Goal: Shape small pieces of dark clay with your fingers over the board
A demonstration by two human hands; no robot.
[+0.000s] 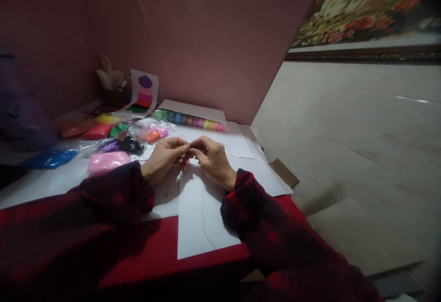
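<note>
My left hand (165, 157) and my right hand (213, 158) meet over a white sheet of paper (200, 219) on a red table. Their fingertips pinch together around something tiny at the point where they touch; it is too small to identify. A thin dark thread or line (203, 214) runs down the sheet below my right hand. Both wrists wear dark red checked sleeves.
Packets of coloured clay lie left of the hands: pink (106, 160), blue (50, 158), red (98, 131), black (131, 145). A row of small coloured tubs (189, 120) lies behind. A picture card (143, 91) leans on the pink board. A tiled wall is at right.
</note>
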